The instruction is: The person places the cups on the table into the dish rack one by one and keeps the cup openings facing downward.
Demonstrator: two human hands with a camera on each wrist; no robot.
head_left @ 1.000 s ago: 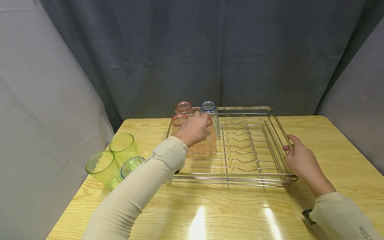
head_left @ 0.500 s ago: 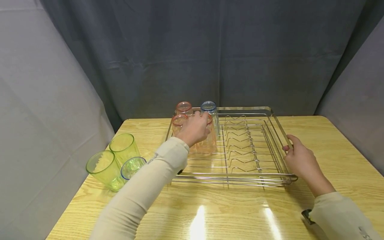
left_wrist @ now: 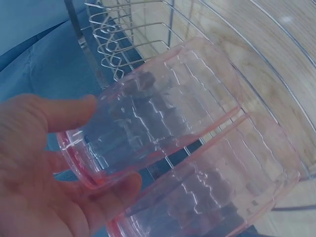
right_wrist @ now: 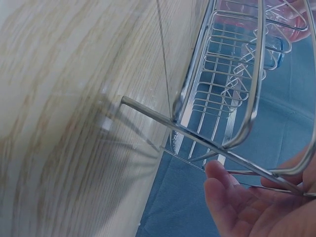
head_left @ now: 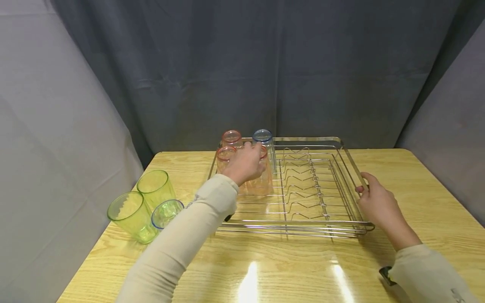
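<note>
A wire dish rack (head_left: 307, 139) stands on the table with several tumblers upside down at its left end. My left hand (head_left: 244, 165) grips the base of a clear pink tumbler (left_wrist: 153, 118), thumb on one side and fingers on the other. Beside that one is a second pink tumbler (left_wrist: 212, 187). Behind them are a red-based tumbler (head_left: 231, 136) and a blue-based tumbler (head_left: 262, 135). My right hand (head_left: 380, 206) holds the rack's right rim; in the right wrist view its fingers (right_wrist: 217, 190) curl up from below by the wires.
On the left of the table stand two green tumblers (head_left: 153, 185) and a smaller blue-rimmed glass (head_left: 166, 212), mouths up. Wavy wire dividers (head_left: 303, 183) run through the rack's middle. A dark curtain (head_left: 204, 75) hangs behind the wooden table (head_left: 295, 269).
The left forearm has shifted slightly to the right. Both hands keep their hold, and the tumblers and rack stay in place; the head view has tilted a little.
</note>
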